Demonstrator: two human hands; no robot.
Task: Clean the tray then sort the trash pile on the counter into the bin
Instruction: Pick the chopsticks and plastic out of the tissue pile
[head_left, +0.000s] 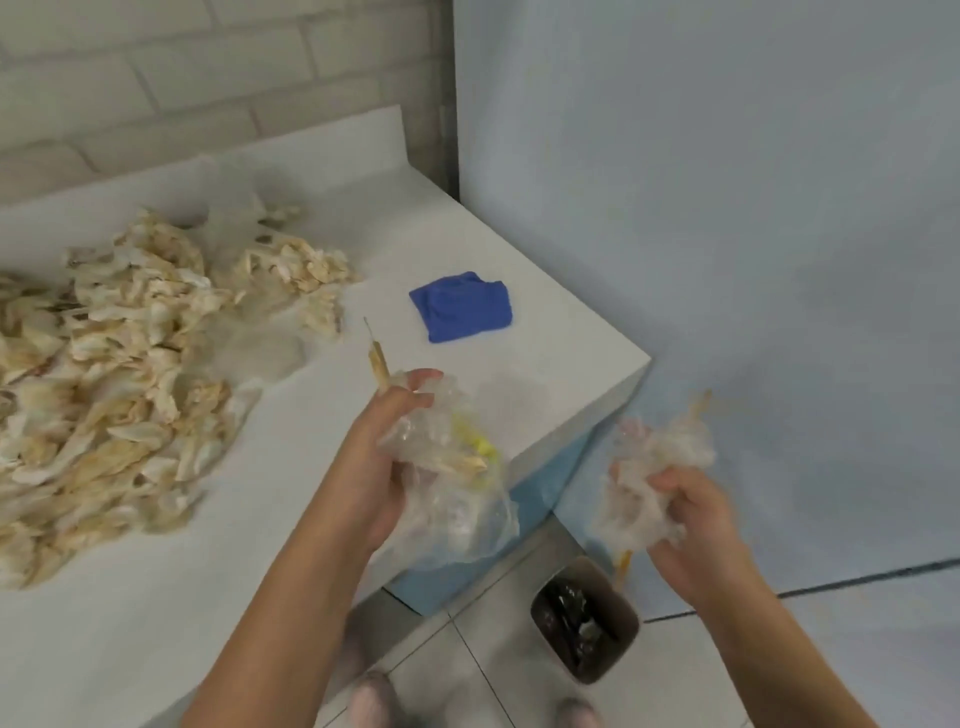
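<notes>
head: left grip (387, 460) clutches bag (460, 514); right grip (696, 525) wad (660, 452)

The white counter (156, 597) bears a pale trash pile (104, 395) and a blue cloth (462, 306).

no text, label or number can be read anywhere

Noted a matt, smooth white counter (156, 623), soft blue cloth (462, 306), crinkled glossy clear plastic bag (457, 514), cloudy crumpled plastic wad (654, 467), dry, papery, rough trash pile (104, 395), smooth floor tiles (675, 675).
</notes>
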